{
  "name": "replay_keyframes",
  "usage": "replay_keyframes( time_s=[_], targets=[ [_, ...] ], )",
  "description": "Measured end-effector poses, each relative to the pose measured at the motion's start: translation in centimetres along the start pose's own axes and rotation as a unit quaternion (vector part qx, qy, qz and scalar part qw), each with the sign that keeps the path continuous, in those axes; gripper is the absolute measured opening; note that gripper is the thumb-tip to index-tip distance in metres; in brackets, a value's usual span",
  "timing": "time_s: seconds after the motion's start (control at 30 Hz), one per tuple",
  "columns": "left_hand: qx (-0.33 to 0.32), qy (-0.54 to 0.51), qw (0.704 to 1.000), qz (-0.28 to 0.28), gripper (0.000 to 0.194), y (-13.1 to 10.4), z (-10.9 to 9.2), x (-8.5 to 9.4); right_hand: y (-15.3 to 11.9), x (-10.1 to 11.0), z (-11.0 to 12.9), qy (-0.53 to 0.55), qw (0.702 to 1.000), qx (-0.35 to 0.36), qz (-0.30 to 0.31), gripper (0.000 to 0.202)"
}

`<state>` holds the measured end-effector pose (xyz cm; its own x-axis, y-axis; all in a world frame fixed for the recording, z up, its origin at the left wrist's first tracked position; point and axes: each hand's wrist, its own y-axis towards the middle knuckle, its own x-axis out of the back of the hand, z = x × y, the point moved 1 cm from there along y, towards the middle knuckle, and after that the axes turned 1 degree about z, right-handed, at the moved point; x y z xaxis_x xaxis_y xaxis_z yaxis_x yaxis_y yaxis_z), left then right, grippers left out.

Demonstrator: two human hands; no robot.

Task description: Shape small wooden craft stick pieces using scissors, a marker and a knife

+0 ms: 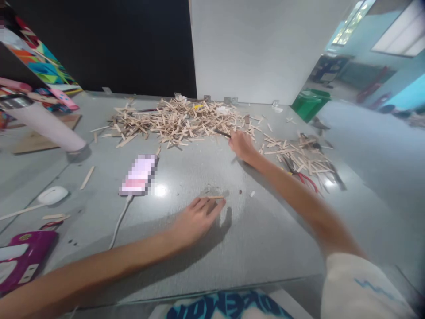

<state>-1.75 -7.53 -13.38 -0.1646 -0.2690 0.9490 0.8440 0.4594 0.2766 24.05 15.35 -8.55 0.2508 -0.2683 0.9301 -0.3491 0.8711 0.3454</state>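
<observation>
My left hand [195, 219] is closed low over the grey table, with a short wooden stick [215, 197] held between the thumb and fingers. Farther off, my right hand [241, 145] grips a thin dark tool [223, 133]; its kind is not clear, and most of it is hidden in the fist. Its tip points left, to the front edge of a heap of wooden sticks [175, 124]. Beneath my right forearm, pliers with red handles [307, 180] lie beside a smaller scatter of sticks [308, 157].
A phone [139, 175] on a white cable lies left of centre. Further left are a pink tumbler [49, 124], a white mouse-shaped device [53, 195] and a purple device [33, 250]. Behind the heap stands a black and white panel [249, 48]. A green bin [310, 104] is beyond the table.
</observation>
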Motion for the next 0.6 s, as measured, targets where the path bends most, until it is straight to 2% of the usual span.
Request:
replay_keyframes(
  time_s=[0.1,0.2,0.3,0.4,0.47,0.6],
  targets=[
    [0.001,0.004,1.000,0.009,0.064,0.1,-0.3,0.0,-3.6,2.6,0.8,0.023,0.999,-0.036,-0.020,0.018],
    [0.004,-0.006,1.000,0.005,0.063,0.1,-0.6,0.1,-7.5,5.0,2.9,0.053,0.998,-0.009,-0.032,0.012],
    [0.029,0.010,1.000,0.003,0.057,0.1,-0.7,0.2,-11.3,6.2,5.2,0.092,0.995,0.034,-0.021,0.012],
    [0.057,0.034,0.998,0.014,0.049,0.2,-0.7,0.2,-14.6,6.3,7.0,0.139,0.986,0.095,0.000,0.014],
    [0.053,0.039,0.998,0.015,0.045,0.1,-0.8,0.1,-16.6,5.7,7.7,0.147,0.983,0.107,0.002,0.014],
    [0.033,0.037,0.999,-0.004,0.049,-0.2,-1.1,-0.6,-19.5,4.2,8.2,0.092,0.985,0.138,-0.046,0.016]
  ],
)
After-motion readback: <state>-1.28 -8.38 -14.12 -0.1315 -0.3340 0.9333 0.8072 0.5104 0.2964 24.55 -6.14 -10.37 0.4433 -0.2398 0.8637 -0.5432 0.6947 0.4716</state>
